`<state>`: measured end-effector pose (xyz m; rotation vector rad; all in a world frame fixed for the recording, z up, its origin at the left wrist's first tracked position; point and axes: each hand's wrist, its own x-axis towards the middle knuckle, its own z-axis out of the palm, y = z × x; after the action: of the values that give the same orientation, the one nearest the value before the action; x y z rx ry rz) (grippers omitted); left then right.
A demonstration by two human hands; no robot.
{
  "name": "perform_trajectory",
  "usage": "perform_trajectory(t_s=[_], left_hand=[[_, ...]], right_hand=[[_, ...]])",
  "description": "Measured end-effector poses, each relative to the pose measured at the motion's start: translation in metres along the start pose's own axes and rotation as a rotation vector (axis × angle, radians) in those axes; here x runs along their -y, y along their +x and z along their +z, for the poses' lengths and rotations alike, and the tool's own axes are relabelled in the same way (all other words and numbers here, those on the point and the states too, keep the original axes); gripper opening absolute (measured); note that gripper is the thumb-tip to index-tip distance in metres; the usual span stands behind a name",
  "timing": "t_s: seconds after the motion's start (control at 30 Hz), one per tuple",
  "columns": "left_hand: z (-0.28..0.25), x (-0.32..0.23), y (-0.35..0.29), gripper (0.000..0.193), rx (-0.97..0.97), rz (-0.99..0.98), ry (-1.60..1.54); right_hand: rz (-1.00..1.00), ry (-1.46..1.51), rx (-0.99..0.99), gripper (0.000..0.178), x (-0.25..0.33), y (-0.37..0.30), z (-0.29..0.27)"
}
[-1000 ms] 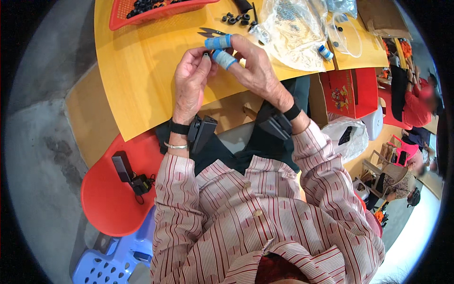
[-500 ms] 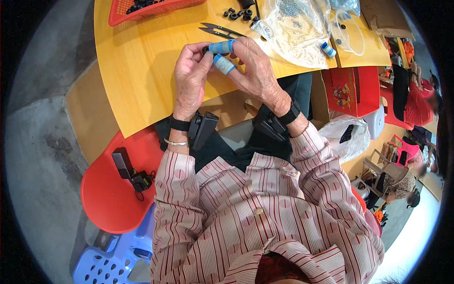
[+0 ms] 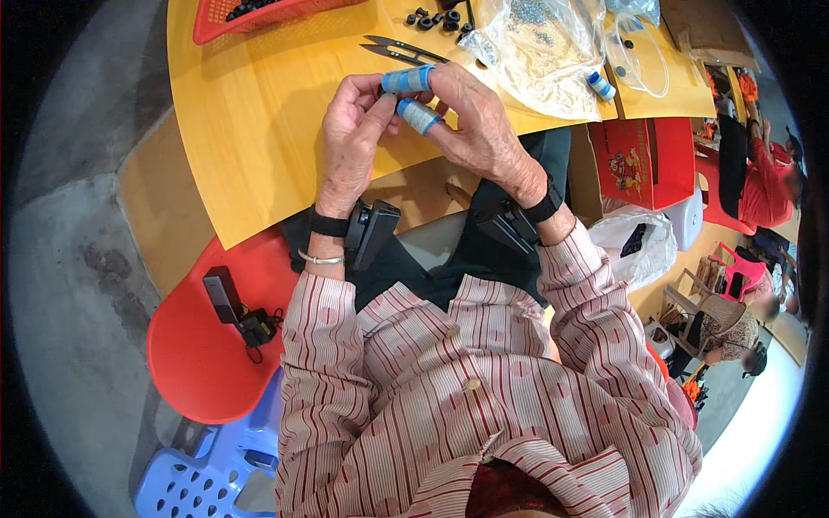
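Note:
Over the near edge of the yellow table, my left hand (image 3: 350, 134) pinches a small black part (image 3: 382, 91) between thumb and fingers. It is mostly hidden by the fingertips, so its shape cannot be made out. My right hand (image 3: 484, 125) meets it from the right, its index finger and thumb wrapped in blue tape. Those two taped tips close in on the same black part, the index above and the thumb below. Just beyond the hands lie black thread snips (image 3: 399, 52), with their blades pointing left.
A red basket (image 3: 259, 19) of black parts stands at the far left. Loose black parts (image 3: 449, 24) lie behind the snips. Right of them are a clear plastic bag (image 3: 535, 65) and a blue-and-white roll (image 3: 602, 86). A red stool (image 3: 190, 345) is at my left.
My right hand and wrist have shifted slightly right, and its taped thumb sits a little further right. The black part is more covered by my fingers now. My left hand has barely moved.

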<state>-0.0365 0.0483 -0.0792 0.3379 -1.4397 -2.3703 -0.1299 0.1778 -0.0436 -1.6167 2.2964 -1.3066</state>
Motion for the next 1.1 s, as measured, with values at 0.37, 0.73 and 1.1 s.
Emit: perform_trajectory(t_s=[0.37, 0.73, 1.1], left_hand=[[0.000, 0.001, -0.001, 0.019, 0.031, -0.011, 0.047], [0.000, -0.002, -0.003, 0.022, 0.077, -0.027, 0.062], [0.000, -0.001, -0.002, 0.022, 0.078, -0.014, 0.143]], right_hand=[[0.123, 0.141, -0.013, 0.025, 0.001, -0.007, 0.001], [0.519, 0.839, -0.061, 0.031, 0.000, -0.013, -0.007], [0.493, 0.723, -0.034, 0.032, -0.002, -0.011, -0.012]])
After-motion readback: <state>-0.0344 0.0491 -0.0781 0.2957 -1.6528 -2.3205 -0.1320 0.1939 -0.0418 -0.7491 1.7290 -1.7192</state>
